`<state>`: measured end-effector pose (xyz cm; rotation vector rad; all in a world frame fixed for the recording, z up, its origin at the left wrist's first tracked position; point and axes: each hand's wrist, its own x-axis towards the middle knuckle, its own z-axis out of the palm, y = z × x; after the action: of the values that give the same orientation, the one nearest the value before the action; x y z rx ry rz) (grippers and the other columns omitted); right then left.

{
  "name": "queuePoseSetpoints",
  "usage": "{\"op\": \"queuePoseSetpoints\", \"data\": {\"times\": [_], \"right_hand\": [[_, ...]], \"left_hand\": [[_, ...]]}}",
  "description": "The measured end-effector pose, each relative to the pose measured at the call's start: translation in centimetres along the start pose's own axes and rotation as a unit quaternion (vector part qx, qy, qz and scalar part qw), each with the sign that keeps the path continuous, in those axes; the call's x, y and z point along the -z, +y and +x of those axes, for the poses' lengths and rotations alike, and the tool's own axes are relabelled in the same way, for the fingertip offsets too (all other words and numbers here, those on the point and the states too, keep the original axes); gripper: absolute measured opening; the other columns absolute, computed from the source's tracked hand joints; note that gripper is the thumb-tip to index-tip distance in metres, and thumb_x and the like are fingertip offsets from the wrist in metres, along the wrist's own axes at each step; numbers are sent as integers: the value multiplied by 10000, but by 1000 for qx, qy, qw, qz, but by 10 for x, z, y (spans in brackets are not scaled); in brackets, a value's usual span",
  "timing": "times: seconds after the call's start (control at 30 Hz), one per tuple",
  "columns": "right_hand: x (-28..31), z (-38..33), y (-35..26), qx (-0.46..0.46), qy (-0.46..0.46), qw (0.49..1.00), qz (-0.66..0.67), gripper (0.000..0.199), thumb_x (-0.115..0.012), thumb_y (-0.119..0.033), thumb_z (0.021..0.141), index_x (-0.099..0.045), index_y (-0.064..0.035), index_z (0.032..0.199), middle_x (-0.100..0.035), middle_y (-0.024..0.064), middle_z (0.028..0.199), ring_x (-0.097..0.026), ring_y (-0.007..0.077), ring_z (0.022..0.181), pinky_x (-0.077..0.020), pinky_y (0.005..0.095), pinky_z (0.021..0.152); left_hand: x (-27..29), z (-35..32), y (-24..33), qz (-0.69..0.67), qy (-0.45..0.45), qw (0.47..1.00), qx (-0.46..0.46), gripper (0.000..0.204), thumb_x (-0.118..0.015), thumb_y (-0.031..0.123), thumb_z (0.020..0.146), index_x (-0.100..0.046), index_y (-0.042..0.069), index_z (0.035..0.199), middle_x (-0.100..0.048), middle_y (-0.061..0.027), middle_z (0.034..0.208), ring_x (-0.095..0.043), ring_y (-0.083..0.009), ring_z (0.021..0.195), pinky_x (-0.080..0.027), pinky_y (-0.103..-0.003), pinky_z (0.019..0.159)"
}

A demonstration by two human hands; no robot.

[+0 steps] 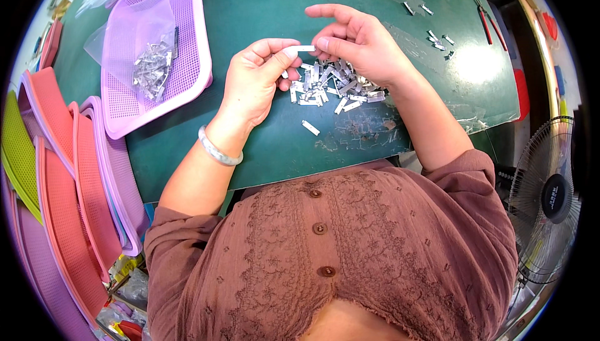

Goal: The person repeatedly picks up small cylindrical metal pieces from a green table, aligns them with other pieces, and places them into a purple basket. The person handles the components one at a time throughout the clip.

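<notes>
My left hand [253,79] and my right hand [357,40] meet above a green table mat [262,4], pinching between them one small silver metal strip [304,48]. Just under the hands lies a loose pile of several similar silver metal pieces [331,85]. One stray piece [310,128] lies nearer to me. A pale bangle [217,148] circles my left wrist.
A lilac mesh tray [181,41] at the left holds a clear bag and a heap of metal pieces [153,66]. Stacked pink, purple and green trays [69,172] stand at far left. A few scattered pieces [437,40] and red-handled pliers [490,22] lie at right. A fan [547,197] stands right.
</notes>
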<state>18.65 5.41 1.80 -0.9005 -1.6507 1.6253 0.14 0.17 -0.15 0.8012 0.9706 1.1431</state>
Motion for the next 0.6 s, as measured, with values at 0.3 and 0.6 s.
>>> {"op": "queuePoseSetpoints", "data": {"times": [0.3,0.6], "right_hand": [[0,0,3,18,6,1000,4,481,-602,5,787,-429,33,1235,-627,54,828,-563,78,741,-456,206,678],[-1,0,3,25,7,999,21,492,-606,0,784,-424,34,1241,-629,50,835,-564,77,764,-452,204,697]], "left_hand": [[-1,-1,-1,17,-5,999,-27,198,-595,72,841,-595,-4,1023,-634,-82,844,-556,-82,656,-436,-183,552],[2,1,-4,-13,-6,999,-29,202,-593,42,834,-593,-4,1030,-635,-89,866,-555,-86,662,-437,-183,554]]}}
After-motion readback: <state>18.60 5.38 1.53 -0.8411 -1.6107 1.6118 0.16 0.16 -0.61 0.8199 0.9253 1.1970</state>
